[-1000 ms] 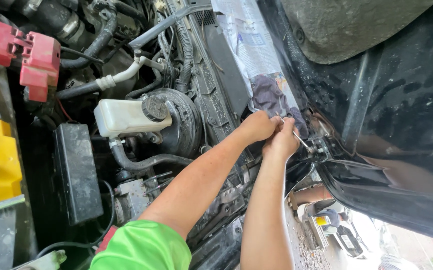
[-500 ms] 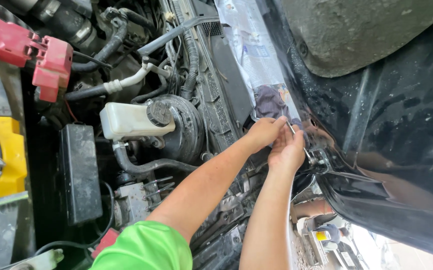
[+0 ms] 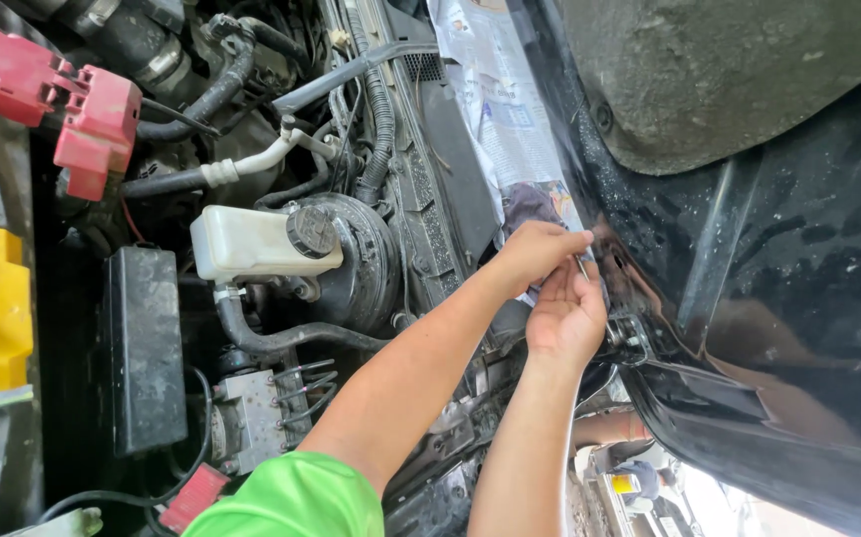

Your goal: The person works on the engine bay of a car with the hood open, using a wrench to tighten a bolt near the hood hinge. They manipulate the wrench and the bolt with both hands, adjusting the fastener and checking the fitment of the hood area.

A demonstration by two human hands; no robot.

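Raised hood (image 3: 798, 259): glossy black painted metal, dust-speckled. Its liner (image 3: 729, 70): rough grey felt. Fluid reservoir (image 3: 246, 244): translucent white plastic. Masking sheet (image 3: 505, 109): matt printed newspaper.
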